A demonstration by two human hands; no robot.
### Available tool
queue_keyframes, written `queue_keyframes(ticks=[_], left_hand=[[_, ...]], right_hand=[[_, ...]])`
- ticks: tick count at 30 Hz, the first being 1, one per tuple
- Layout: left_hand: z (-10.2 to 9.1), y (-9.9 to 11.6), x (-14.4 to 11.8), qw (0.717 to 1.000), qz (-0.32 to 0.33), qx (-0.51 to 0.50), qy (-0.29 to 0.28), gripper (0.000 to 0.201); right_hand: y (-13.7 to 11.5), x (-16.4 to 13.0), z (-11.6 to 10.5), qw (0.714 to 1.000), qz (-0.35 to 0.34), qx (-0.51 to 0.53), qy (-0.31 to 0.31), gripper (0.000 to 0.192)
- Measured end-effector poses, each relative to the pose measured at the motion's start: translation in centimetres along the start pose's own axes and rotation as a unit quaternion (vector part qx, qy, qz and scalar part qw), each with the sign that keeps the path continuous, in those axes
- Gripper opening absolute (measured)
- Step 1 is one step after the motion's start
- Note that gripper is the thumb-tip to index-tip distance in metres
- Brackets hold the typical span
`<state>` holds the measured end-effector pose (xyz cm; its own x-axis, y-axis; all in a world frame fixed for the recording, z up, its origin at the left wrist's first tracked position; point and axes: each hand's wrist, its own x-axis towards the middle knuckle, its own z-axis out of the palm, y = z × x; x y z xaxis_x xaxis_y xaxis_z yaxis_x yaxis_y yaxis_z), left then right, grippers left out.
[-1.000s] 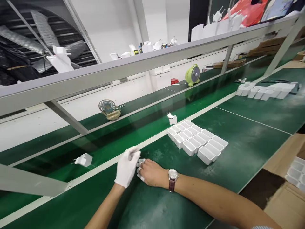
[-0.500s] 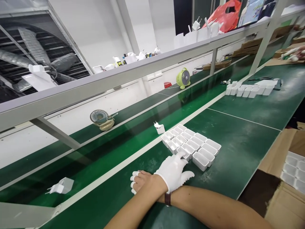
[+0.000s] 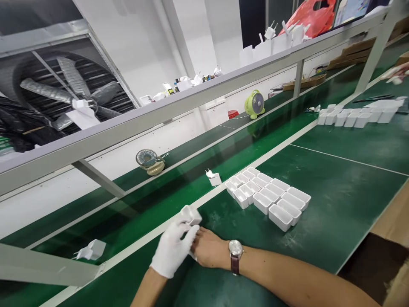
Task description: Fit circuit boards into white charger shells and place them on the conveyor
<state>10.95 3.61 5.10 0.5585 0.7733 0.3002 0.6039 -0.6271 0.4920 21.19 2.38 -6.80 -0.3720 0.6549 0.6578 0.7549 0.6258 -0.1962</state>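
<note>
My left hand, in a white glove, is closed on a small open-topped white plastic box near the pale strip along the table; whether there is more than one box in it I cannot tell. My right hand, wearing a wristwatch, meets the left below the box. Its fingers are curled and their tips are hidden behind the gloved thumb. To the right stand several like white boxes in close rows, openings up, on the green table.
Beyond the pale strip, a white plug adapter and another adapter lie on the green belt. A raised shelf crosses behind. Two small fans stand at the back. More white boxes and another person's hand are at far right.
My left hand has drawn back from the rows to the left, bringing a white box with it. My arms no longer cross, and both hands are together. The view has shifted left.
</note>
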Motion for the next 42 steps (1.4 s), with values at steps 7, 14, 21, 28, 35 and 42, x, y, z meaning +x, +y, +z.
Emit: queue_keyframes(ticks=[7, 14, 21, 28, 35, 42], left_hand=[[-4.0, -9.2, -6.0, 0.986, -0.035, 0.135, 0.095, 0.030], [-4.1, -11.0, -10.3, 0.974, -0.016, 0.170, 0.148, 0.035], [-3.2, -12.3, -10.8, 0.955, -0.172, 0.083, 0.227, 0.032], [-2.4, -11.9, -10.9, 0.955, -0.266, -0.077, 0.108, 0.052], [-2.7, -11.7, -11.1, 0.954, -0.258, -0.117, 0.100, 0.048], [-3.1, -11.2, -11.4, 0.947, -0.257, -0.157, 0.112, 0.063]], right_hand=[[-0.5, -0.4, -1.5, 0.998, -0.034, 0.027, -0.054, 0.018], [-0.5, -1.5, -1.1, 0.996, -0.029, 0.048, -0.071, 0.015], [-0.6, -2.1, -1.0, 0.994, -0.051, 0.064, -0.078, 0.018], [-0.7, -1.9, -1.6, 0.992, -0.057, 0.066, -0.088, 0.024], [-0.5, -2.4, -1.5, 0.991, -0.069, 0.047, -0.106, 0.026], [-0.4, -2.8, -1.5, 0.989, -0.067, 0.032, -0.124, 0.024]])
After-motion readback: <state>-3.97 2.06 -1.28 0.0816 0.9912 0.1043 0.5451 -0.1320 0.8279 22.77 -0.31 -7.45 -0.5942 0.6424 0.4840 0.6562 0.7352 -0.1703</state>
